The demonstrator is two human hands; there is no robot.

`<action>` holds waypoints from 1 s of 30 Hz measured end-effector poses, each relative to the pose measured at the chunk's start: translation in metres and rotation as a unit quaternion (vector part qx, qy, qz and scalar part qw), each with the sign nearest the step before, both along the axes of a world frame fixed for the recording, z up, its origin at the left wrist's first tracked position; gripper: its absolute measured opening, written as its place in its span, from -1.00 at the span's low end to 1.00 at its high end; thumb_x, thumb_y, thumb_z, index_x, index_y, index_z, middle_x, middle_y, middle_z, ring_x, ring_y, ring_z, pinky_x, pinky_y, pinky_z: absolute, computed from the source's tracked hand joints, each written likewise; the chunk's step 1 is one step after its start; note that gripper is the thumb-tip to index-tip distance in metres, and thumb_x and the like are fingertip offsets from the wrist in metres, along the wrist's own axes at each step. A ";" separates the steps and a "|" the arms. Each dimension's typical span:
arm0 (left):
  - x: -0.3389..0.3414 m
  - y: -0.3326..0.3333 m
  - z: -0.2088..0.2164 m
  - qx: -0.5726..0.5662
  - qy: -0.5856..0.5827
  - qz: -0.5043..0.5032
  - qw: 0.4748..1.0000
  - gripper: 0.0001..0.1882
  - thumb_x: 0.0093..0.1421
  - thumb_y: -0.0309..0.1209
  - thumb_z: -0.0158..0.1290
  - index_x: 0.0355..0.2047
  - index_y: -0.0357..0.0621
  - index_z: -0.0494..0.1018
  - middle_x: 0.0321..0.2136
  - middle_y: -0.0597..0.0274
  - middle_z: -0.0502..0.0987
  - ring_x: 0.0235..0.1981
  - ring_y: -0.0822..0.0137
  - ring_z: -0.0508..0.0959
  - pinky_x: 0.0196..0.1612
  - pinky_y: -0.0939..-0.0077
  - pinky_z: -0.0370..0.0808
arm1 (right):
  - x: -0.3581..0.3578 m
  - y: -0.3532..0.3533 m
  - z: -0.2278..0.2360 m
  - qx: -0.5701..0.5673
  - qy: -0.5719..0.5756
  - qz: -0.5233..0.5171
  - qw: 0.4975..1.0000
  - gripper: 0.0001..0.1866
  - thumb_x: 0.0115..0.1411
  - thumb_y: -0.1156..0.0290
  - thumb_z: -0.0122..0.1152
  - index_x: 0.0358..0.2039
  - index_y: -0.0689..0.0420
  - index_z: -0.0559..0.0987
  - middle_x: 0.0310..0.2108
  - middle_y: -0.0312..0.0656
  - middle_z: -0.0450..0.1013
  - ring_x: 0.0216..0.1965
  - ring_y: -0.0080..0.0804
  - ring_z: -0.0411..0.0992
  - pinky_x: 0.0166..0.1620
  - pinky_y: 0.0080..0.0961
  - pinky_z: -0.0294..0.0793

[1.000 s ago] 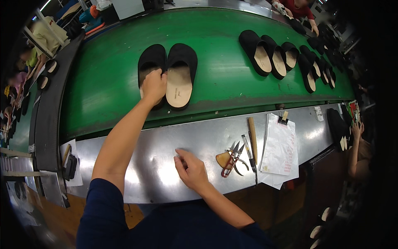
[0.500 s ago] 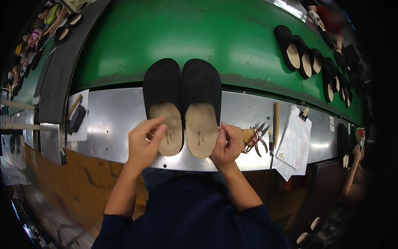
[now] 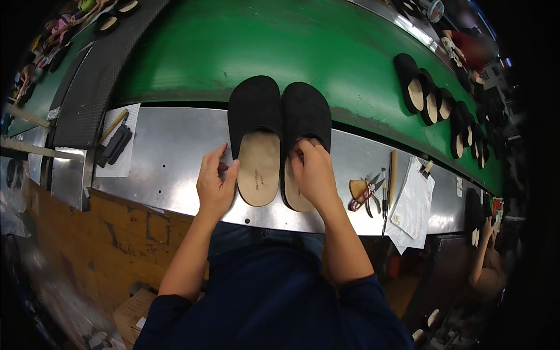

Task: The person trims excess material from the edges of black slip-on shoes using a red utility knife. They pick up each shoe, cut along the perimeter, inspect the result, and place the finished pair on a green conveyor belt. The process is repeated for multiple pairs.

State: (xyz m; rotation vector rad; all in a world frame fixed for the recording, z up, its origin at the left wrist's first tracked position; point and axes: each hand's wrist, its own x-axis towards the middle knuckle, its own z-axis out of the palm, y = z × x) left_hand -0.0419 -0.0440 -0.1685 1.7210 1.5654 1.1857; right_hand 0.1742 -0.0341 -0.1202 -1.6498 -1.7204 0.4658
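A pair of black closed-toe clogs with beige insoles stands side by side in front of me, toes pointing away. Beside the outer edge of the left clog (image 3: 255,105) is my left hand (image 3: 217,181), its thumb and fingers apart and holding nothing. My right hand (image 3: 310,169) is over the right clog (image 3: 308,108), fingers bent and drawn together, tips at the opening under the edge of the upper. Whatever these fingertips pinch, if anything, is hidden. The hand covers much of the right insole.
The clogs rest on a metal ledge (image 3: 175,146) along a green belt (image 3: 204,52). To the right lie red-handled snippers (image 3: 363,195), a wooden stick (image 3: 392,175) and clipped papers (image 3: 412,195). More clogs (image 3: 430,96) line the belt; co-workers are farther off.
My right hand has moved from beside the right clog up to its opening. My left hand has drawn off the left insole to the clog's outer side. The view has shifted.
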 end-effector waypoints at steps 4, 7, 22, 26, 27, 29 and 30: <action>0.003 -0.003 0.013 -0.013 0.044 -0.011 0.999 -0.41 0.18 -0.19 0.22 0.15 -0.23 0.42 -0.06 0.12 0.49 -0.38 0.35 0.47 -0.29 0.49 0.47 | 0.008 -0.014 0.003 -0.071 0.006 0.017 0.997 -0.86 0.15 0.51 0.19 -0.31 0.32 0.58 -0.34 0.08 0.52 -0.28 0.02 0.52 -0.19 -0.23 0.48; 0.002 -0.002 0.005 -0.005 0.038 -0.010 0.999 -0.42 0.16 -0.21 0.23 0.14 -0.22 0.43 -0.09 0.12 0.51 -0.42 0.34 0.46 -0.32 0.50 0.46 | 0.013 -0.015 -0.001 -0.067 0.025 0.038 0.997 -0.86 0.18 0.50 0.17 -0.31 0.33 0.55 -0.38 0.09 0.53 -0.32 -0.02 0.53 -0.24 -0.23 0.47; 0.003 -0.002 0.006 -0.004 -0.004 -0.018 1.000 -0.46 0.15 -0.30 0.24 0.11 -0.28 0.45 -0.18 0.14 0.57 -0.43 0.36 0.45 -0.34 0.50 0.44 | 0.005 -0.023 0.018 -0.208 0.122 0.038 0.970 -0.79 0.26 0.38 0.09 -0.33 0.31 0.48 -0.45 0.17 0.52 -0.36 0.10 0.53 -0.23 -0.18 0.50; -0.002 -0.007 0.000 0.005 0.002 -0.016 1.000 -0.46 0.15 -0.31 0.24 0.11 -0.29 0.44 -0.19 0.15 0.57 -0.45 0.38 0.43 -0.34 0.50 0.44 | 0.061 -0.032 0.046 -0.204 0.176 -0.134 0.954 -0.70 0.32 0.21 0.15 -0.34 0.24 0.47 -0.61 -0.14 0.39 -0.58 -0.43 0.42 -0.45 -0.42 0.39; -0.002 -0.008 0.001 0.002 0.000 -0.018 1.000 -0.46 0.15 -0.32 0.23 0.12 -0.28 0.44 -0.20 0.15 0.57 -0.46 0.39 0.41 -0.35 0.52 0.43 | 0.094 -0.031 0.038 -0.111 0.068 -0.179 0.975 -0.71 0.33 0.22 0.13 -0.34 0.23 0.46 -0.61 -0.19 0.38 -0.59 -0.48 0.39 -0.47 -0.46 0.35; -0.001 -0.008 0.003 -0.009 -0.005 -0.020 1.000 -0.46 0.15 -0.33 0.23 0.11 -0.28 0.44 -0.19 0.15 0.57 -0.46 0.40 0.41 -0.35 0.53 0.43 | 0.141 -0.018 0.044 -0.115 0.053 -0.215 0.969 -0.77 0.30 0.32 0.10 -0.28 0.26 0.50 -0.53 -0.08 0.46 -0.50 -0.26 0.44 -0.35 -0.34 0.42; -0.001 -0.007 0.004 -0.012 -0.011 -0.022 1.000 -0.47 0.15 -0.33 0.23 0.11 -0.29 0.45 -0.19 0.15 0.57 -0.46 0.41 0.41 -0.36 0.53 0.42 | 0.162 -0.019 0.037 -0.098 -0.036 -0.203 0.973 -0.80 0.28 0.36 0.10 -0.26 0.25 0.52 -0.52 -0.10 0.46 -0.49 -0.29 0.44 -0.35 -0.35 0.42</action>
